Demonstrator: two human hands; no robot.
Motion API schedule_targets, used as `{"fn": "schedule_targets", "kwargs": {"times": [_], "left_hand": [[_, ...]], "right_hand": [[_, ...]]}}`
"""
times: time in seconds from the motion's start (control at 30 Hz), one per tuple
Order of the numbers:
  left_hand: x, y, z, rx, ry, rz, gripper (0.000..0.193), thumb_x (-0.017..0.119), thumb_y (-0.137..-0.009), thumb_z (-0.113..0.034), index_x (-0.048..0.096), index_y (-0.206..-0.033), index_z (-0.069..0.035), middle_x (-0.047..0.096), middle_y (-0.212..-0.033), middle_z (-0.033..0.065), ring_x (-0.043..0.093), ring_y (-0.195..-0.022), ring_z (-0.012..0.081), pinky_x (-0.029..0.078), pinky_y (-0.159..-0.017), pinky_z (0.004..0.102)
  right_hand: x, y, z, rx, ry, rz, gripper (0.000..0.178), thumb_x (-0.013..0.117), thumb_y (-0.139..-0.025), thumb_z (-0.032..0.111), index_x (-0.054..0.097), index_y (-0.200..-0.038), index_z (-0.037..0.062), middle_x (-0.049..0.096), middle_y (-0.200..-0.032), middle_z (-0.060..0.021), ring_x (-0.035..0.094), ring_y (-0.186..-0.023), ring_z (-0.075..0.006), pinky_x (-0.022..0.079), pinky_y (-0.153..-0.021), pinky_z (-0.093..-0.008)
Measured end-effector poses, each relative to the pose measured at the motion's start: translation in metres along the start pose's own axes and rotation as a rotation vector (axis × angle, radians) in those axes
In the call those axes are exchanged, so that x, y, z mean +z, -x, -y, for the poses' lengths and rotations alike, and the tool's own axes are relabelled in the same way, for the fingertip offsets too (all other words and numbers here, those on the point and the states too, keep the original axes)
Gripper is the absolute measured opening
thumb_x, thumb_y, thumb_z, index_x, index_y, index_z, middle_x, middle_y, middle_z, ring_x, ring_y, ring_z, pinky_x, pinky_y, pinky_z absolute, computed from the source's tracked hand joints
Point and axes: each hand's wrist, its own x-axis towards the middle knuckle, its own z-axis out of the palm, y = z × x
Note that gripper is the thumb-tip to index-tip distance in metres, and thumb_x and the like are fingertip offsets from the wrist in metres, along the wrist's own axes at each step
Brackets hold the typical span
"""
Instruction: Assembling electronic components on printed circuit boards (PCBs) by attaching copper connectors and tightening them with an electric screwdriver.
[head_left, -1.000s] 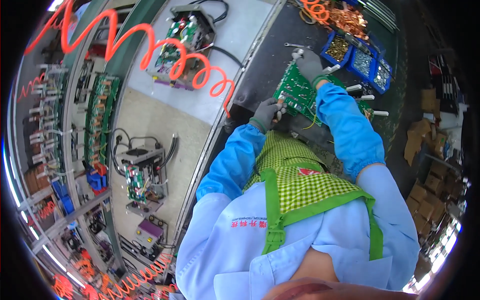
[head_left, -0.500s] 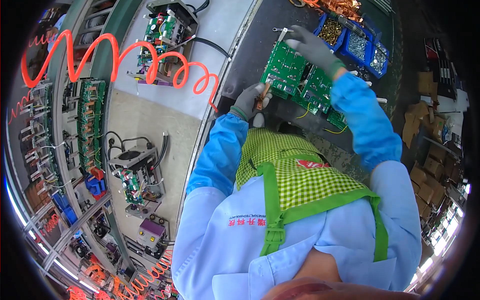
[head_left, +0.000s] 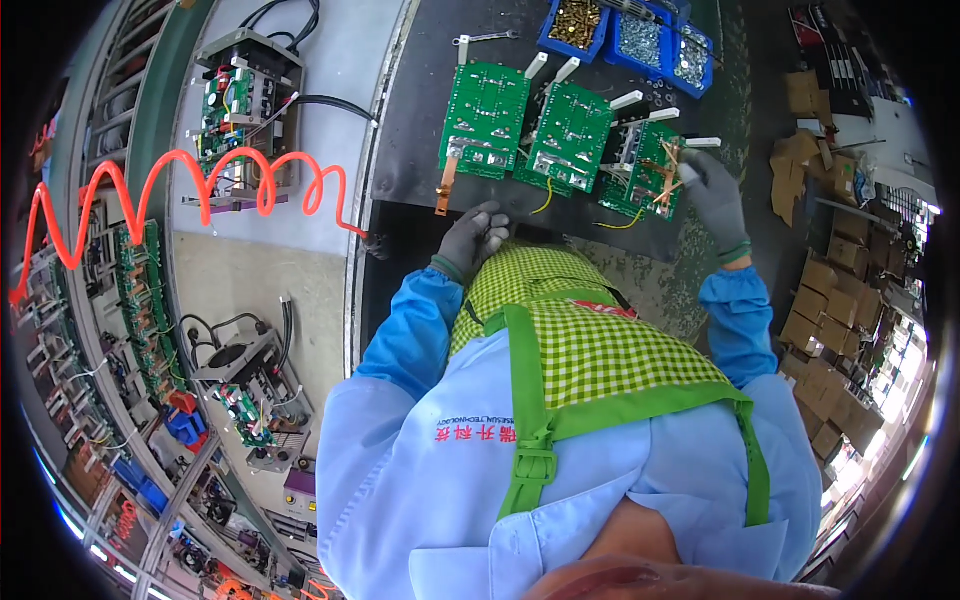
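Three green circuit boards stand in a row on the dark bench: a left board [head_left: 487,105], a middle board [head_left: 572,130] and a right board [head_left: 625,165], with pale posts sticking out. A copper strip [head_left: 446,187] hangs off the left board's near edge. My left hand [head_left: 472,240], grey-gloved, is just below that strip, fingers curled in and nothing visible in them. At the right board, my gloved right hand [head_left: 712,200] has its fingers closed at the edge of several thin copper strips [head_left: 663,180], which lie across the board; part of the grip is hidden.
A wrench [head_left: 490,38] lies beyond the left board. Blue bins [head_left: 667,60] of brass and silvery fasteners stand at the far right, loose washers beside them. A coiled orange hose [head_left: 240,165] crosses the left side over assembled units [head_left: 250,110]. Cardboard boxes [head_left: 830,310] are at right.
My left hand has let go of the copper strip at the left board and drawn back. My right hand has moved from near the wrench to the right board. The view has shifted.
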Motion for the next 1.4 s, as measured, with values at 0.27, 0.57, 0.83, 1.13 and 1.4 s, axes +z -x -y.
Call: {"fn": "schedule_targets", "kwargs": {"times": [0.27,0.57,0.83,1.13,1.4], "left_hand": [[0.041,-0.018,0.003,0.022,-0.127,0.196,0.038,0.042,-0.093,-0.021,0.043,-0.126,-0.002,0.057,-0.090,0.0081,0.053,-0.070,0.0127,0.044,-0.053,0.0200],[0.041,-0.021,0.000,0.172,-0.233,0.189,0.030,0.044,-0.092,-0.015,0.045,-0.117,0.001,0.059,-0.094,0.0135,0.055,-0.067,0.0132,0.045,-0.053,0.0223],[0.044,-0.030,0.002,0.244,-0.175,0.074,0.015,0.049,-0.091,-0.015,0.049,-0.102,-0.004,0.060,-0.086,0.0097,0.055,-0.063,0.0113,0.044,-0.050,0.0199],[0.058,-0.036,-0.004,0.279,0.122,-0.051,0.015,0.049,-0.091,-0.009,0.052,-0.105,-0.004,0.058,-0.092,0.0091,0.057,-0.072,0.0141,0.050,-0.055,0.0192],[0.059,-0.040,-0.011,0.280,0.152,0.012,0.009,0.051,-0.090,-0.009,0.052,-0.097,-0.004,0.058,-0.088,0.0062,0.057,-0.071,0.0113,0.049,-0.053,0.0177]], "right_hand": [[0.018,0.014,-0.045,0.218,0.322,-0.210,0.033,0.060,-0.080,0.032,0.060,-0.102,0.0082,0.061,-0.092,-0.0134,0.060,-0.083,-0.0294,0.047,-0.074,-0.0393],[0.026,0.001,-0.067,0.335,0.526,-0.033,0.028,0.055,-0.080,0.033,0.060,-0.094,0.0101,0.062,-0.091,-0.0142,0.058,-0.086,-0.0323,0.046,-0.073,-0.0432],[0.024,0.002,-0.068,0.348,0.392,-0.077,0.023,0.056,-0.081,0.030,0.062,-0.086,0.0087,0.064,-0.080,-0.0132,0.061,-0.078,-0.0324,0.047,-0.069,-0.0428],[0.020,0.004,-0.056,0.315,0.355,-0.106,0.027,0.060,-0.080,0.034,0.064,-0.089,0.0085,0.063,-0.079,-0.0132,0.061,-0.076,-0.0307,0.046,-0.067,-0.0404],[0.008,0.014,0.005,0.183,-0.215,-0.158,0.015,0.058,-0.084,0.011,0.056,-0.097,0.0021,0.054,-0.077,0.0000,0.049,-0.067,-0.0047,0.041,-0.058,-0.0227]]}}
